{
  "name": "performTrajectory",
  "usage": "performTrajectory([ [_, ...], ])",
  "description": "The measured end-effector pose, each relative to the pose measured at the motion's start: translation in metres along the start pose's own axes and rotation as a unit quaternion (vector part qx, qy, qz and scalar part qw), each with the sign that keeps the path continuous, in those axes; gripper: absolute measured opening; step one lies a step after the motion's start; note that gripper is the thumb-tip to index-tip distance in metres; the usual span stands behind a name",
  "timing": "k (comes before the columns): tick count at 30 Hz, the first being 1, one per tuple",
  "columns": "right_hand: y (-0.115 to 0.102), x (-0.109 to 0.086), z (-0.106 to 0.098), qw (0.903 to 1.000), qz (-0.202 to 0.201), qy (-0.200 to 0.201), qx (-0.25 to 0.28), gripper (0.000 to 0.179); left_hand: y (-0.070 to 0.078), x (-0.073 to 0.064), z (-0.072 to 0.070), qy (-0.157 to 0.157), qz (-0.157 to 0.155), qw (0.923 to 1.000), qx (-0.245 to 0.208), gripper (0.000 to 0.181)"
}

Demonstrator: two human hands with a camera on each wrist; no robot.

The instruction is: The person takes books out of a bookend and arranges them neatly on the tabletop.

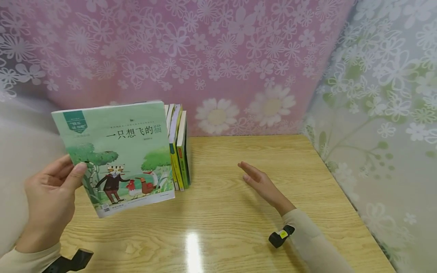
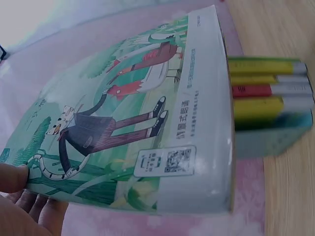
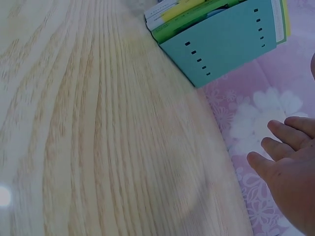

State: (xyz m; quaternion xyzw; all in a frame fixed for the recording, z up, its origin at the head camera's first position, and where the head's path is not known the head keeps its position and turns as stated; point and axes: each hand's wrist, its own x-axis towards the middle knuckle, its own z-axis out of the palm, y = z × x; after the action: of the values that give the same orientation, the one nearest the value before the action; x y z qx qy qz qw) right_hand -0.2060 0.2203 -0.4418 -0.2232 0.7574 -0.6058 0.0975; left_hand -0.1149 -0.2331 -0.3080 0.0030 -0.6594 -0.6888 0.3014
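My left hand (image 1: 51, 199) pinches a thin green picture book (image 1: 136, 155) by its left edge, thumb on the front cover and fingers behind. On the cover a cat in a dark suit stands beside several birds; the left wrist view shows the same book (image 2: 128, 113) tilted, its lower edge toward the camera. The book is held up in front of a row of upright books (image 1: 179, 151) and hides part of it. My right hand (image 1: 261, 184) is over the table to the right of the row, fingers extended, holding nothing.
A teal bookend plate (image 3: 226, 44) with small slots stands against the end of the row in the right wrist view. The wooden table (image 1: 225, 216) meets a pink floral curtain (image 1: 191, 57) behind and a pale floral one (image 1: 382, 113) on the right.
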Motion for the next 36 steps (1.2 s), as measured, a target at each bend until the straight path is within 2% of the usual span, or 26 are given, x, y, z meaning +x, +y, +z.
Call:
performTrajectory([
  [2,-0.002,0.001,0.001,1.0000,-0.002,-0.004,0.009,0.057,-0.001,-0.001,0.008,-0.036,-0.014,0.9984,-0.040,0.032],
  [5,-0.005,0.002,0.003,0.9997,-0.006,-0.012,0.021,0.055,-0.003,-0.003,0.019,-0.102,-0.024,0.9913,-0.079,0.029],
  [9,-0.009,0.004,0.006,0.9983,-0.018,-0.023,0.051,0.053,-0.008,-0.007,0.039,-0.142,-0.044,0.9860,-0.077,0.027],
  [15,-0.013,0.007,0.013,0.9931,-0.044,-0.046,0.099,0.052,-0.015,-0.017,0.069,-0.164,-0.082,0.9828,-0.023,0.026],
  [20,-0.018,0.007,0.019,0.9874,-0.057,-0.064,0.133,0.054,-0.023,-0.025,0.089,-0.195,-0.140,0.9707,-0.004,0.041],
  [25,-0.023,0.003,0.022,0.9822,-0.049,-0.067,0.168,0.065,-0.033,-0.035,0.108,-0.190,-0.190,0.9632,-0.006,0.039],
  [30,-0.026,-0.002,0.024,0.9804,-0.035,-0.060,0.184,0.071,-0.044,-0.042,0.125,-0.188,-0.210,0.9594,-0.012,0.035],
  [36,-0.028,-0.006,0.025,0.9841,-0.017,-0.044,0.171,0.058,-0.058,-0.048,0.139,-0.188,-0.227,0.9555,0.000,0.035],
])
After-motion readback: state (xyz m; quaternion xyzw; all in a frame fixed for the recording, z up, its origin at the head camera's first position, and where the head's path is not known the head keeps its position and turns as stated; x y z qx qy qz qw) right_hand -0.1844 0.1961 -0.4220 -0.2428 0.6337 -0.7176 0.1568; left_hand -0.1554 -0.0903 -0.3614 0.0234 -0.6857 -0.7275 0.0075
